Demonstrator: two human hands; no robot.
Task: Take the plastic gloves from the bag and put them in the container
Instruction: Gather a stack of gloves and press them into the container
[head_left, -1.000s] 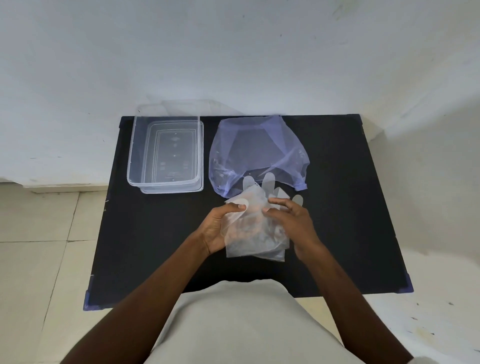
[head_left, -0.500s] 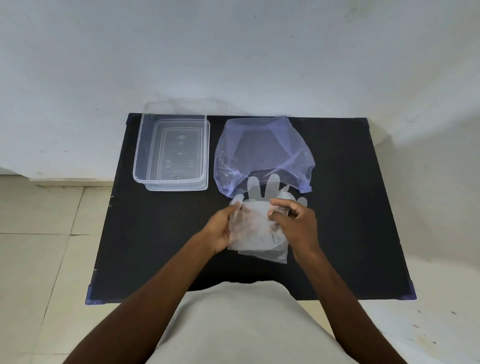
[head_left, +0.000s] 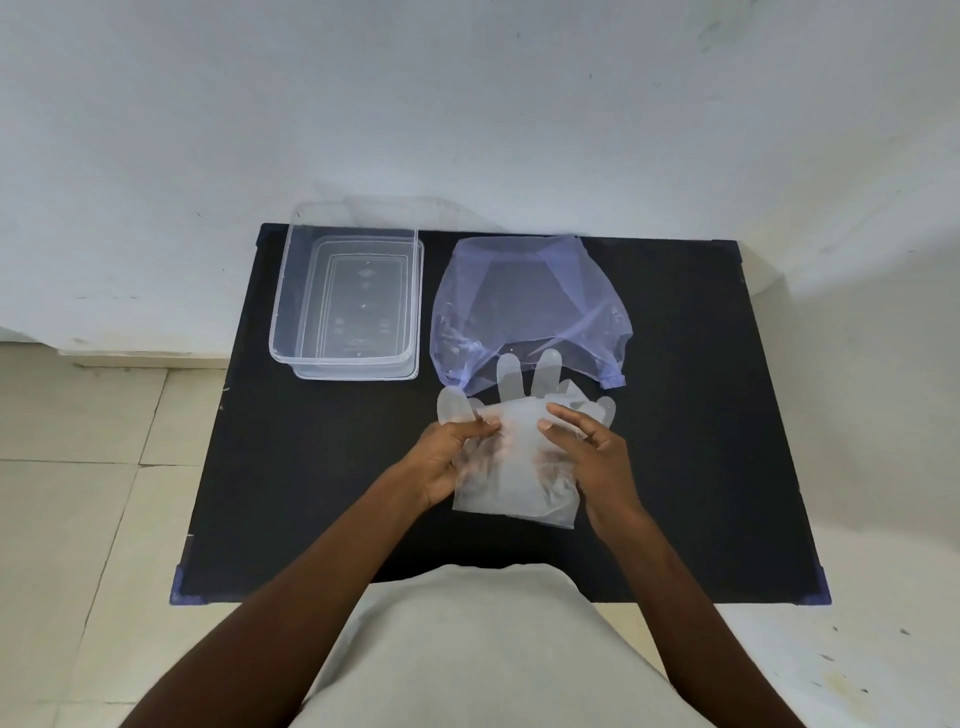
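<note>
Item: plastic gloves (head_left: 514, 457), a thin translucent stack, held at the centre of the frame above the black table (head_left: 291, 467), finger ends pointing toward the top of the frame and overlapping the lower edge of the bag (head_left: 524, 306). Handling, by judgement: very light, limp, slippery film; layers likely to slide apart or cling, so best taken across the palm area with a pinch on both side edges rather than by the loose fingers or cuff. Left hand (head_left: 447, 457): partly closed, thumb and fingertips pinching the left edge of the stack, palm under the film. Right hand (head_left: 592, 457): partly closed, thumb and forefinger pressing the upper right part of the stack, remaining fingers curled along its right edge. Bag: pale blue, thin, lying slack and flat just above the gloves, centre-right of the table; whether any gloves remain inside cannot be told. Container (head_left: 345, 301): clear rectangular tub, upper left of the table, apparently seated on a second clear piece, perhaps its lid; it looks empty, and stands apart from the gloves. Status, by judgement: gloves out of the bag, transfer to the container not yet done.
</note>
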